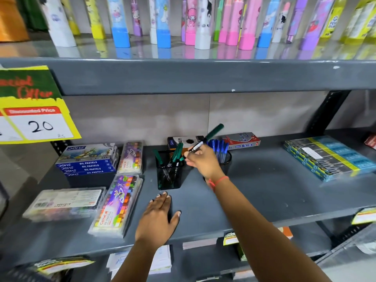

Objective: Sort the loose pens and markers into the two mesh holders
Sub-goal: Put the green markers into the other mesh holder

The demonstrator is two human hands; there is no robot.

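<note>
Green-capped marker [205,141] pinched in right hand [203,162] just above square mesh holder [169,176], already stocked with green markers, blue pens filling round holder [224,161] beside it; left hand [157,218] flat, empty, nearer; seemingly nearly finished.

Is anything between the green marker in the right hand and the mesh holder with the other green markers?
Nothing visible blocks it. The right hand holds the green marker tilted, just above and right of the left mesh holder. The green markers already inside lean at its opening, leaving room.
</note>
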